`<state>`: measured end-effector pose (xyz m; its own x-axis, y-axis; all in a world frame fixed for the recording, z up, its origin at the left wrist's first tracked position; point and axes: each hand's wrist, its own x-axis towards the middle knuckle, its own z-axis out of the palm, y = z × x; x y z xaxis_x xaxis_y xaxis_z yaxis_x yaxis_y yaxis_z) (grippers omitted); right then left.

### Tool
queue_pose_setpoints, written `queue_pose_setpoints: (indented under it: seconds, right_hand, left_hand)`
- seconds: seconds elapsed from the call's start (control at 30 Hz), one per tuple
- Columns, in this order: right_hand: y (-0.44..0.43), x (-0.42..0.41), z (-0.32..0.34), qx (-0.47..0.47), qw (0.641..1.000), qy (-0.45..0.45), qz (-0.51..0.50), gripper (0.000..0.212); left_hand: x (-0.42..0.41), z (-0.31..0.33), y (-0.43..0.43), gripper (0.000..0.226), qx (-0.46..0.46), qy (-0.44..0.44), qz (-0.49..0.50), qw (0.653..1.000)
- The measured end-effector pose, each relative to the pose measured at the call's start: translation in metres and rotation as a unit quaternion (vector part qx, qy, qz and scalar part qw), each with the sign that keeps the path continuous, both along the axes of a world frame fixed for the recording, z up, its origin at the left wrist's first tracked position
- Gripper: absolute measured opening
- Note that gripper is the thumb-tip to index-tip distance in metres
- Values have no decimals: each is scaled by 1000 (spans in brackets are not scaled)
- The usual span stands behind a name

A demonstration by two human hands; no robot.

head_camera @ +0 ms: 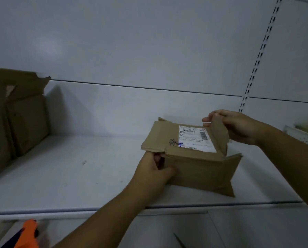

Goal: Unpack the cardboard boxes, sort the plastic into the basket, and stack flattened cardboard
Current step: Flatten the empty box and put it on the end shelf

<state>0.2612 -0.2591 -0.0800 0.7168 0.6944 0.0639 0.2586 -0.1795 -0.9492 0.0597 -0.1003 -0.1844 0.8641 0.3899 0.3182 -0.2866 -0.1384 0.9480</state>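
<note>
Cardboard box (194, 163) set on shelf (78, 167), right of centre. Near-left corner gripped by left hand (155, 172); right flap (219, 135) pinched, raised, by right hand (239, 127). Flap best peeled outward slowly, box held down firmly.

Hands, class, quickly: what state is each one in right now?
Left hand: closed, gripping the cardboard box at its left corner.
Right hand: closed, pinching the box's raised flap.
</note>
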Motion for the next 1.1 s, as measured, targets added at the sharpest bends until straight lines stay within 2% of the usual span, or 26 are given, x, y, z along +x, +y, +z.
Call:
queue_pose_setpoints:
  seconds: [0.1,0.2,0.27,0.33,0.4,0.47,0.57,0.63,0.73,0.83,0.9,0.97,1.03,1.1]
  right_hand:
    - [3,1,-7,16,1000,-5,-19,21]
    - [7,-2,-10,27,999,-17,-16,20]
    - [10,-2,-11,36,999,-23,-18,19]
    - [12,0,-11,55,998,-18,-20,17]
    - [12,2,-8,83,996,-16,-35,17]
    - [11,1,-7,81,994,-50,-45,18]
    - [12,-12,-14,17,987,-157,-8,20]
    - [15,-28,-20,-10,977,-206,46,27]
    - [25,-54,-27,-41,958,-267,97,29]
    - [36,-66,-38,-117,927,-336,122,21]
    - [38,-69,-52,-195,910,-339,137,19]
    - [34,-77,-63,-248,903,-300,181,41]
    - [30,-80,-69,-235,923,-241,185,66]
    - [29,-70,-75,-196,952,-214,100,67]
  left_hand:
    - [3,3,4,47,10,33,-50,998]
    - [3,8,7,42,23,59,-91,994]
    - [3,9,8,34,18,66,-85,994]
    - [1,9,9,26,-9,41,-18,999]
    - [-2,9,16,40,-19,-9,122,992]
    - [-6,8,31,44,-13,-14,213,977]
    - [-12,11,59,26,-59,60,221,972]
    - [-15,18,74,24,-93,81,238,963]
    - [-22,37,87,25,7,41,314,949]
    - [-24,49,80,40,51,30,222,973]
    - [-21,40,78,54,141,91,189,968]
    - [-16,22,88,64,317,192,188,909]
    - [-12,2,98,65,445,278,143,839]
    - [-8,-9,101,72,508,322,79,795]
